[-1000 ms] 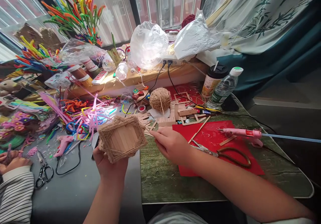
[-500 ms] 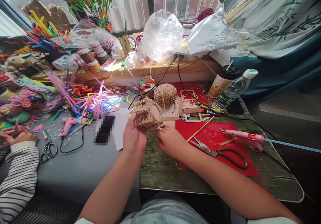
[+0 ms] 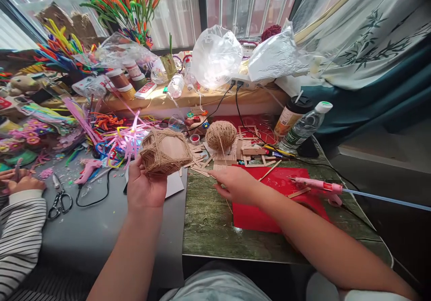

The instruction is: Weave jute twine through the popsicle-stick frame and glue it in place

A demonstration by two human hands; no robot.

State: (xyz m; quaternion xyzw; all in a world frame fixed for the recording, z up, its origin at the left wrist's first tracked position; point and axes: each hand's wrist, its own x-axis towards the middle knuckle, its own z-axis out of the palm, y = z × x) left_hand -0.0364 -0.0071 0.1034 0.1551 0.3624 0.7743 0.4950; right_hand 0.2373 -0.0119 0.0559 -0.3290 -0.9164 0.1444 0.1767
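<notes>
My left hand (image 3: pixel 147 186) holds up a small box-like craft piece (image 3: pixel 173 150) wrapped in brown twine, with a flat wooden panel on its facing side. The fingers curl under and behind it. To its right, my right hand (image 3: pixel 237 185) is apart from the piece, thumb and fingertips pinched together. They seem to be on a thin strand of twine, a bit of which hangs below the hand. A ball of twine (image 3: pixel 221 135) sits just beyond, a strand running down its front towards my right hand. Flat wooden sticks (image 3: pixel 201 168) lie scattered around the ball.
On the right, a red sheet (image 3: pixel 251 213) carries a pink glue gun (image 3: pixel 316 184); a bottle (image 3: pixel 305 126) and a lidded cup (image 3: pixel 291 114) stand behind. Scissors (image 3: pixel 60 202) and another glue gun (image 3: pixel 88 170) lie left, near another person's hand (image 3: pixel 25 182). A black cable (image 3: pixel 239 112) crosses the back.
My left hand has carried the twine-wrapped piece leftward and turned its panel side more into view. My right hand has come away from the piece, and its forearm now covers the large scissors.
</notes>
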